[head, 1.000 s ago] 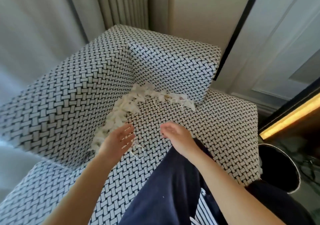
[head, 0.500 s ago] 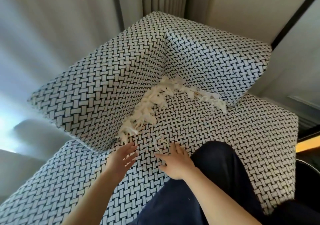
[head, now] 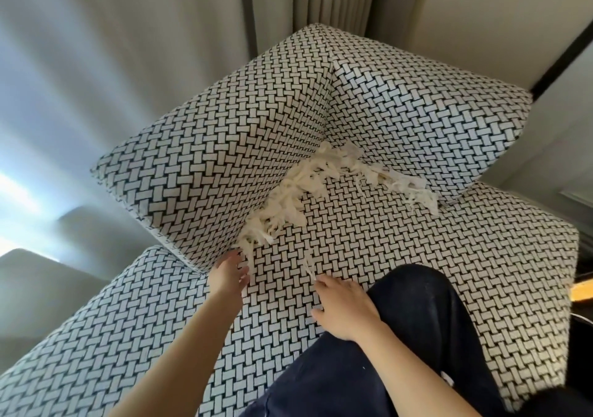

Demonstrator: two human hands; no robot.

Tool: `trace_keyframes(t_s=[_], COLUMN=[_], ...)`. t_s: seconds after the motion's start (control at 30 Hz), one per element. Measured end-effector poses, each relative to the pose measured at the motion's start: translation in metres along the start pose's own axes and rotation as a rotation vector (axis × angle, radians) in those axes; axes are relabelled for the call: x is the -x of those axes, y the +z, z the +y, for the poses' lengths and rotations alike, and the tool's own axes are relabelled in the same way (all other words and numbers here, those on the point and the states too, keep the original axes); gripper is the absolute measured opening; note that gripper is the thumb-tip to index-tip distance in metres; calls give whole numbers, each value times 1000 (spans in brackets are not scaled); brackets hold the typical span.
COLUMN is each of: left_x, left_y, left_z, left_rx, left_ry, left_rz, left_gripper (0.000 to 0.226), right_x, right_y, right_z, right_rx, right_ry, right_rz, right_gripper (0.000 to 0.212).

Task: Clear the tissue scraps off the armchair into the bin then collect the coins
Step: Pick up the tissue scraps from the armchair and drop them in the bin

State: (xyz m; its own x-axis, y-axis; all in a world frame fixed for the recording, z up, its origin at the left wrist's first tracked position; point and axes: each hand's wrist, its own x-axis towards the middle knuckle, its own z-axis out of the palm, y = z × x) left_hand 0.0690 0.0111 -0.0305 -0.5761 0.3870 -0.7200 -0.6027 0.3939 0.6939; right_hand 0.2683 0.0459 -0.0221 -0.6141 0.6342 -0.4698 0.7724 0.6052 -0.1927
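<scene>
Tissue scraps (head: 298,192) sit in the crease of the armchair (head: 417,272), banked where the seat meets the left cushion (head: 224,166) and trailing right along the foot of the back cushion (head: 417,112). Left hand (head: 229,272) open, fingers straight, tips at the near end of the pile, by the left cushion's lower corner. Right hand (head: 343,310) open, fingers spread on the seat, just beside a dark-trousered knee (head: 423,314). One loose strip (head: 307,264) lies just ahead of the right fingertips; can't tell if they touch. Curtain (head: 160,63) behind.
</scene>
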Motion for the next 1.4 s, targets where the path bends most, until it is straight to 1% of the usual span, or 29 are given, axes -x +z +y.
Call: trace_keyframes(t_s=[0.07, 0.13, 0.23, 0.3, 0.4, 0.47, 0.53, 0.6, 0.63, 0.67, 0.73, 0.83, 1.0, 1.23, 1.33, 1.4], left_x=[0, 0, 0, 0, -1, -3, -3, -3, -3, -4, -7, -5, -8, -13, -15, -16], left_y=[4, 7, 13, 18, 29, 36, 41, 45, 47, 48, 52, 59, 62, 50, 43, 40], left_z=[6, 11, 17, 18, 21, 23, 27, 34, 36, 39, 39, 36, 28, 22, 21, 23], left_rx=[-55, -122, -173, -187, -211, -219, -173, -74, -16, 43, 108, 72, -36, -61, -104, -130], left_ry=[4, -20, -42, -48, -44, -39, -65, -133, -167, -192, -216, -193, -123, -76, -42, -41], left_rz=[-54, -95, -159, -161, -142, -137, -136, -151, -152, -148, -138, -147, -71, -17, -35, -79], left_gripper=[19, 23, 30, 36, 38, 40, 36, 28, 27, 27, 28, 23, 38, 19, 19, 14], right_x=[2, 3, 1, -1, 0, 2, 3, 4, 5, 6, 8, 8, 5, 3, 3, 2], right_y=[-1, -2, -2, -5, -17, -24, -27, -28, -28, -29, -30, -31, -31, -30, -30, -30], right_z=[2, 3, 5, 7, 11, 17, 26, 35, 38, 40, 43, 43, 44, 43, 43, 42], right_rx=[-134, -337, -616, -826, -1095, -1282, -1606, -1993, -2120, -2184, -2230, -2260, -2269, -2265, -2254, -2251], right_ry=[-17, 1, 51, 80, 101, 125, 179, 204, 196, 186, 159, 150, 168, 168, 174, 178], right_rz=[109, 193, 255, 275, 228, 236, 248, 143, 64, 0, -61, -73, -75, -64, -63, -62], right_gripper=[46, 39, 30, 26, 21, 18, 19, 31, 39, 44, 47, 47, 49, 47, 47, 46])
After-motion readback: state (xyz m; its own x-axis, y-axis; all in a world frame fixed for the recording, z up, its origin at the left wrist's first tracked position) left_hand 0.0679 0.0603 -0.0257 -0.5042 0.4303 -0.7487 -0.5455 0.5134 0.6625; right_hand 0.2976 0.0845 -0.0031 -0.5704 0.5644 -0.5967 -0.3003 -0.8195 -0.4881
